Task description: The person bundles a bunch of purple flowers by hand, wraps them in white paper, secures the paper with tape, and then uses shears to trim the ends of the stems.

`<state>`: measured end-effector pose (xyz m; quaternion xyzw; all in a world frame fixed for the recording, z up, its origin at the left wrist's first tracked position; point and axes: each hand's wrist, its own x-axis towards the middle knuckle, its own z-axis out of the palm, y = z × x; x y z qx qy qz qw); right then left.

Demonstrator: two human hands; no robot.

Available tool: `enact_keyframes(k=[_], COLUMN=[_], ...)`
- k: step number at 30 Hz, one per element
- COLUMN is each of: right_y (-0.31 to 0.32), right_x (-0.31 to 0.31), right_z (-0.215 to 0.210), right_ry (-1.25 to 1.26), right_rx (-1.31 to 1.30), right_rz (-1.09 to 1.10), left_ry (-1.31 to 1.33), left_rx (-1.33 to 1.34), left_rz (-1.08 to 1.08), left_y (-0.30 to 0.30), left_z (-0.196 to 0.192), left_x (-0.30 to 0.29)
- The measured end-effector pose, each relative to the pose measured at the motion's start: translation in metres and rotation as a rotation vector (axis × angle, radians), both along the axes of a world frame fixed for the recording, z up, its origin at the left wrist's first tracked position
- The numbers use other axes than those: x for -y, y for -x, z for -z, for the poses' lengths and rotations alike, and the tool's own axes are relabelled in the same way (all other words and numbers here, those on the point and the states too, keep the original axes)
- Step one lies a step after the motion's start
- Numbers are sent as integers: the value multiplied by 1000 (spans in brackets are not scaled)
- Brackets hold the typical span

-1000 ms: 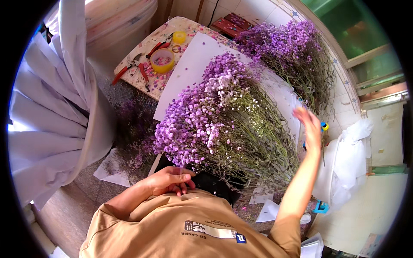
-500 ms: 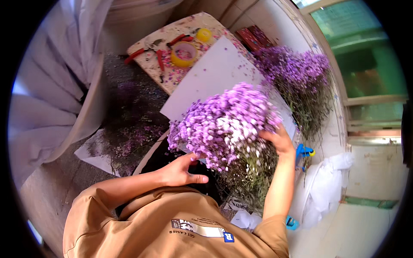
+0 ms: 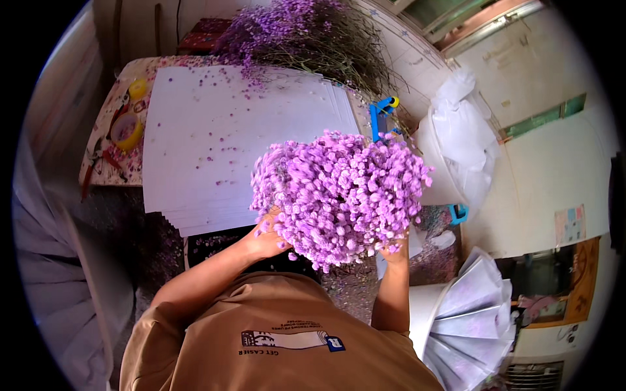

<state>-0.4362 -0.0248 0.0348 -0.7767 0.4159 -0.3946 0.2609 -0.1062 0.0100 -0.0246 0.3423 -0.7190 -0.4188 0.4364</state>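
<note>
A full bunch of purple baby's breath (image 3: 345, 195) is held up in front of my chest, its blossoms facing up and its stems hidden beneath them. My right hand (image 3: 395, 251) grips it from the lower right; blossoms cover most of the fingers. At the lower left side of the bunch, my left hand (image 3: 265, 240) is closed against it, the fingertips lost among the blossoms. Just beyond the bunch lies a stack of large white sheets (image 3: 195, 143), sprinkled with loose purple petals.
Left of the sheets, the worktop (image 3: 104, 124) carries a yellow tape roll (image 3: 127, 132) and red-handled pliers (image 3: 98, 156). More purple flowers (image 3: 287, 32) lie at the back. A blue tape dispenser (image 3: 379, 120) stands at the right edge; lined bins (image 3: 466, 319) flank me.
My view has swung right. The bunch has tipped so its blossoms face up, hiding the stems. My left hand, open beside it before, has closed in against its left side.
</note>
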Motion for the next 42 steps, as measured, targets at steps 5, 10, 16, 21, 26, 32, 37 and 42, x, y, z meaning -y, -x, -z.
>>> enact_keyframes(k=[5,10,16,21,26,32,37,42], right_y=[12,-20,-41,-70,-77,-32,82,142], right_x=[-41,-52,-38,-35,-46,-1,35,37], right_z=[-11,-44,15,-2,-8,22,-2,-36], right_ry=[-253,-79,215,122,184,53,-243,-135], right_rx=[-88,-349,-505,-254,-510,124,759,1039], right_rz=[-95,-129,10,-21,-197,313,577,339], left_ry=[101,-19,-524,-291,-179,-176,-259,245], left_rx=[-32,-28,-217,-359,-206,319,97,769], left_rz=[89,3,402,252,110,80,37,-547], left_y=[-7,0,3,9,26,55,15,-50], left_z=[30,17,-67,-60,-66,-103,-100,-11], left_x=[-11,-15,-22,-21,-21,3,24,42])
